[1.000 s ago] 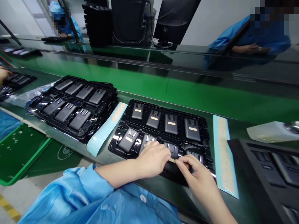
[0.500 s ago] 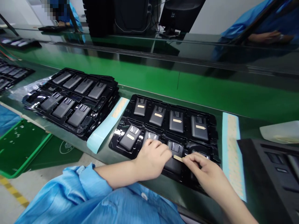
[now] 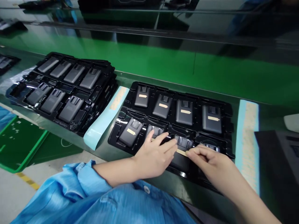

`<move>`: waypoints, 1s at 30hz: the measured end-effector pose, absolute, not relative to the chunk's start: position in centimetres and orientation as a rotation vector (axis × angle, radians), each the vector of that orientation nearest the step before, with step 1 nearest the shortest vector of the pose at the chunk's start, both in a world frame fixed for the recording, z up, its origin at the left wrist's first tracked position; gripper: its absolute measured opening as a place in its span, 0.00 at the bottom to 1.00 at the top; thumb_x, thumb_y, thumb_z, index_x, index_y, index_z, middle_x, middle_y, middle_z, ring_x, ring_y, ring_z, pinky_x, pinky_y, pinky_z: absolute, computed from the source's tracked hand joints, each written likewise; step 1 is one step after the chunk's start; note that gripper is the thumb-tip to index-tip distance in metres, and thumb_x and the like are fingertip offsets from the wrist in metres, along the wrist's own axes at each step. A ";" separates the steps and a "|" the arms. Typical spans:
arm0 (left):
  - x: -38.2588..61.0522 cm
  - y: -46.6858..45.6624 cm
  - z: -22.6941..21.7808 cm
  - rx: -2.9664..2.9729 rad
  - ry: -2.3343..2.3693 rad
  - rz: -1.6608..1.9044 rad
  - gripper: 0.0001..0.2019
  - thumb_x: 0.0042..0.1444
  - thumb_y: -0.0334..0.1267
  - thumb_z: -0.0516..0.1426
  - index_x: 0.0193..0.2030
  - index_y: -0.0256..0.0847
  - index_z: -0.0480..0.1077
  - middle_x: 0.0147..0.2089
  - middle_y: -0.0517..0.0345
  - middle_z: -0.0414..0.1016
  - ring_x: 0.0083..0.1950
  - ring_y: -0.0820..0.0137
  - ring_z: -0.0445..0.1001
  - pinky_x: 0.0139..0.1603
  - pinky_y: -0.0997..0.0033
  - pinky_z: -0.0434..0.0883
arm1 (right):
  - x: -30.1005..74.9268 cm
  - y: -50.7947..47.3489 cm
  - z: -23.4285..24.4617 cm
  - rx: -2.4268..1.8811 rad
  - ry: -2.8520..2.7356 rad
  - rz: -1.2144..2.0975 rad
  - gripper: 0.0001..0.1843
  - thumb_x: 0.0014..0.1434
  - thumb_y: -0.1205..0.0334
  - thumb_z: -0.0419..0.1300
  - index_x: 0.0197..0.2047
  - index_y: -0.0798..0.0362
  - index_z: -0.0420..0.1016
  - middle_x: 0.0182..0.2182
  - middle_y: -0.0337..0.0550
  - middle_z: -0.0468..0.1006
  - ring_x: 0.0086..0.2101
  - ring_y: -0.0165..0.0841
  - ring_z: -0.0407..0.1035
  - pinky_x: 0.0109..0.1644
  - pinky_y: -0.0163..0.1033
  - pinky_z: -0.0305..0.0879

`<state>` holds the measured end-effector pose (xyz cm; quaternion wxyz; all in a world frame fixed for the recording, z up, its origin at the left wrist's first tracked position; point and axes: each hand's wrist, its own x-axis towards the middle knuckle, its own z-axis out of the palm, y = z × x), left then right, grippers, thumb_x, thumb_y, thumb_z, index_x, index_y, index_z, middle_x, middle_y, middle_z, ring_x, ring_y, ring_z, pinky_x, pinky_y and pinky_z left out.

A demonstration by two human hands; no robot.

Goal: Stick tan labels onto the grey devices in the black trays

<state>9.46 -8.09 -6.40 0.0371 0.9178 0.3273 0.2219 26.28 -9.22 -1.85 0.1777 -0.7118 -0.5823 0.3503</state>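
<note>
My right hand (image 3: 207, 158) pinches the right end of a small beige sticker (image 3: 181, 152), which lies across a dark grey battery-like pack (image 3: 181, 162) in the front row of a black plastic tray (image 3: 169, 126). Fingers spread, my left hand (image 3: 156, 152) reaches over the pack to its left (image 3: 154, 131), its fingertips close to the sticker's left end. Whether they touch it I cannot tell. A beige sticker shows on each back-row pack and on the front-left pack (image 3: 131, 133). The front-right pack (image 3: 211, 147) is mostly behind my right hand.
Pale blue backing strips with beige stickers lie left (image 3: 105, 119) and right (image 3: 249, 140) of the tray. Further left is a stack of black trays (image 3: 58, 82) with more packs. A green bin (image 3: 22, 146) stands below the bench edge; a dark box (image 3: 277, 168) sits at the right.
The view has tilted down and come closer. My left hand's fingers have spread from a curled pose. My right hand still pinches the sticker over the same pack.
</note>
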 end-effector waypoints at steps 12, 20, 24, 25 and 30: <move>9.5 -8.1 -6.3 2.820 1.002 0.639 0.15 0.60 0.36 0.42 0.48 0.36 0.65 0.53 0.55 0.64 0.55 0.62 0.57 0.53 0.50 0.56 | 26.2 -9.2 -2.2 -2.039 -1.668 0.942 0.26 0.41 0.34 0.48 0.13 0.49 0.63 0.15 0.39 0.62 0.17 0.30 0.55 0.21 0.37 0.55; 9.5 -8.0 -6.2 2.822 1.005 0.663 0.16 0.60 0.35 0.42 0.48 0.36 0.66 0.53 0.55 0.65 0.54 0.62 0.58 0.53 0.52 0.57 | 27.2 -9.7 -3.0 -2.005 -1.717 0.965 0.20 0.46 0.43 0.50 0.15 0.49 0.64 0.16 0.37 0.63 0.18 0.30 0.56 0.23 0.36 0.54; 9.5 -8.1 -6.2 2.827 1.007 0.661 0.16 0.60 0.35 0.42 0.48 0.36 0.66 0.53 0.56 0.65 0.55 0.63 0.58 0.53 0.52 0.57 | 27.4 -9.7 -3.2 -1.995 -1.748 0.994 0.18 0.48 0.47 0.50 0.16 0.49 0.64 0.17 0.36 0.62 0.18 0.29 0.56 0.23 0.35 0.54; 9.5 -8.1 -6.2 2.829 1.006 0.662 0.16 0.60 0.35 0.42 0.48 0.36 0.66 0.53 0.56 0.65 0.55 0.63 0.58 0.53 0.52 0.57 | 27.3 -9.7 -3.1 -2.000 -1.747 0.992 0.18 0.48 0.47 0.50 0.16 0.49 0.64 0.17 0.36 0.62 0.18 0.29 0.56 0.23 0.35 0.55; 9.5 -8.1 -6.3 2.831 1.010 0.664 0.16 0.60 0.35 0.42 0.48 0.36 0.66 0.53 0.55 0.65 0.55 0.63 0.58 0.53 0.51 0.56 | 26.7 -9.6 -2.6 -2.039 -1.704 0.966 0.19 0.44 0.45 0.49 0.14 0.49 0.63 0.15 0.37 0.62 0.18 0.30 0.56 0.22 0.36 0.55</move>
